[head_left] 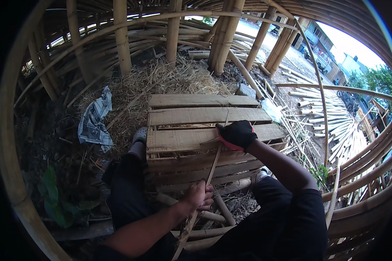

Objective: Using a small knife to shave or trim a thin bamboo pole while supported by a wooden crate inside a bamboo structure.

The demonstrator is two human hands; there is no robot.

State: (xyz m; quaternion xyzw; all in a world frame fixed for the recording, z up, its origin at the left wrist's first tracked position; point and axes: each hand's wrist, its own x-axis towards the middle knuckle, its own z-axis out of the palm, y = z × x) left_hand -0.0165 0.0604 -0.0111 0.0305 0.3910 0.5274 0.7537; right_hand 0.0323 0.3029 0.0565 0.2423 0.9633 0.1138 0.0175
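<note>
A long, thin bamboo strip (214, 167) slants up from the lower edge, between my legs, onto the slatted wooden crate (174, 138). My left hand (197, 195), bare, is closed round the strip just in front of the crate. Farther up, my right hand (237, 135), in a black and red glove, is closed at the strip over the crate's top slats. The strip's thin end shows beyond the glove. A small pale sliver sticks out beside the glove's fingers; whether it belongs to a tool or the strip, I cannot tell.
Straw-like shavings (139, 87) lie piled behind the crate. A crumpled printed sheet (96, 122) lies to the left. Upright bamboo poles (172, 35) stand at the back, and cut bamboo lengths (335, 122) lie spread at the right. Bamboo rails (361, 178) run along the right side.
</note>
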